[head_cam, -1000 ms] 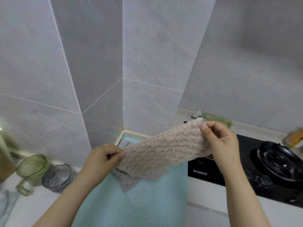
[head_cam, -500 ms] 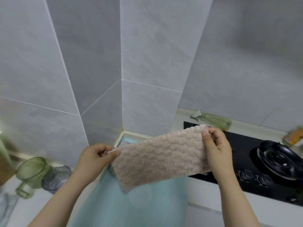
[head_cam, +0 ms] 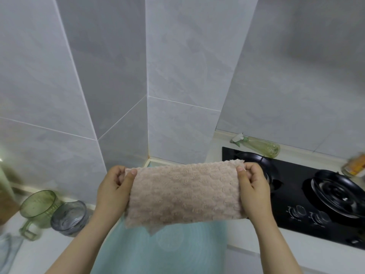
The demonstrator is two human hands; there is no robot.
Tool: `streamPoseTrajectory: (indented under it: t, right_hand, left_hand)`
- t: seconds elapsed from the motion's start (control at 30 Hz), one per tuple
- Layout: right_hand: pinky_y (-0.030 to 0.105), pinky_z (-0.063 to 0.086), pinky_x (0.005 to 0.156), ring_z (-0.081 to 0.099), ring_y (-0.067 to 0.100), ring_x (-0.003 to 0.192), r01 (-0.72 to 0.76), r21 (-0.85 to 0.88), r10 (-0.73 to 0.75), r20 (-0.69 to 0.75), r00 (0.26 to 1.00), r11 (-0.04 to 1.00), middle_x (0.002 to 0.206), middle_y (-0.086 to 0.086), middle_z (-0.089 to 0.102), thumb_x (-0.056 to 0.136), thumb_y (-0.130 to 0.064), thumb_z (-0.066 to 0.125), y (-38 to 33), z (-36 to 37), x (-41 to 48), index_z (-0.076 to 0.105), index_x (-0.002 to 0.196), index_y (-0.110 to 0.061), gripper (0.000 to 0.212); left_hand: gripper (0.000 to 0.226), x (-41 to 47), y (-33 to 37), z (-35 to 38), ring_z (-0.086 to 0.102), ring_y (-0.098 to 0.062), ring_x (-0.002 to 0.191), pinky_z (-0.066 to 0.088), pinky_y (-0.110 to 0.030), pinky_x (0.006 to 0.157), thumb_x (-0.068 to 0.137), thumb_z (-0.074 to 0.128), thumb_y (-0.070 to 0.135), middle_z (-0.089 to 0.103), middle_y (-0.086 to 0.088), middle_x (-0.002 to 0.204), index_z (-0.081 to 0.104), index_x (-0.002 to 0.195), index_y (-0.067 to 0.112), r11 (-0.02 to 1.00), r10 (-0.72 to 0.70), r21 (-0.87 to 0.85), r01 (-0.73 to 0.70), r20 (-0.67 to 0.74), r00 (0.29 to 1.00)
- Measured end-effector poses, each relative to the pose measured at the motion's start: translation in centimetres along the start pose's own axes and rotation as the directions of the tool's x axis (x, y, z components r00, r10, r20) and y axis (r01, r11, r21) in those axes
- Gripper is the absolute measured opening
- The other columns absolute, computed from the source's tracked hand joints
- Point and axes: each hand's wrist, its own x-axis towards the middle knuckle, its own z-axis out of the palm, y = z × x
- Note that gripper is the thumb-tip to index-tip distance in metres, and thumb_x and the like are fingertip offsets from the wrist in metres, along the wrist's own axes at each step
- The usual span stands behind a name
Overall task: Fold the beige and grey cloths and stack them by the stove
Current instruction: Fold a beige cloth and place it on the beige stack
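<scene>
The left hand (head_cam: 113,191) and the right hand (head_cam: 252,191) hold the beige cloth (head_cam: 183,192) in the air, stretched flat between them. Each hand pinches one upper corner of it, with the thumb in front and the curled fingers (head_cam: 118,172) behind. The cloth hangs over a teal mat (head_cam: 167,252) on the surface (head_cam: 49,250), just left of the black stove (head_cam: 292,210). A green cup (head_cam: 37,204) and a grey glass (head_cam: 69,216) stand side by side at the left. A green spray bottle (head_cam: 260,146) lies behind the stove, near the tiled wall.
</scene>
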Motion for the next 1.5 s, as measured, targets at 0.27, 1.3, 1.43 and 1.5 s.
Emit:
streamPoseTrajectory:
  t: [0.27,1.3,1.43,1.5]
  right_hand:
    - [0.022,0.032,0.048,0.032,0.004,0.043,-0.001,0.067,-0.003,0.051,0.999,0.998,0.044,-0.012,0.042,0.095,-0.022,0.058,-0.5,1.2,-0.5,0.057,0.083,-0.017,0.013]
    - [0.029,0.054,0.061,0.063,0.02,0.06,-0.159,0.24,-0.022,0.611,0.792,0.958,0.065,0.005,0.06,0.089,-0.005,0.066,-4.0,6.2,-3.1,0.065,0.099,-0.018,0.017]
    - [0.015,0.04,0.062,0.048,0.006,0.064,0.086,0.092,-0.119,0.468,0.876,0.992,0.07,-0.01,0.051,0.078,-0.018,0.078,-3.7,6.4,-2.8,0.066,0.076,-0.028,0.016]
    - [0.012,0.042,0.072,0.055,0.005,0.08,0.179,0.069,-0.191,0.447,0.874,0.981,0.082,-0.01,0.058,0.078,-0.019,0.078,-3.9,6.2,-2.8,0.065,0.076,-0.026,0.014]
  left_hand:
    - [0.028,-0.4,0.9,0.5,0.056,-0.021,0.064,0.051,-0.042,0.068,0.072,0.07,0.037,0.066,-0.019,0.071,0.068,0.088,0.014,0.955,-0.131,-0.244,0.166,0.154,0.979]
    - [0.018,-4.0,5.2,1.6,0.063,-0.005,0.056,0.052,-0.018,0.056,0.083,0.068,0.005,0.071,0.003,0.064,0.071,0.075,0.02,0.962,-0.089,-0.229,0.15,0.257,0.962]
    - [0.019,-3.7,4.7,1.6,0.056,0.0,0.051,0.049,-0.02,0.056,0.082,0.069,0.007,0.066,0.01,0.056,0.07,0.072,0.023,0.98,-0.067,-0.167,0.104,0.211,0.975]
    - [0.02,-3.7,4.6,1.6,0.056,0.0,0.05,0.05,-0.02,0.054,0.082,0.069,0.007,0.064,0.011,0.054,0.07,0.071,0.024,0.984,-0.06,-0.151,0.093,0.211,0.976]
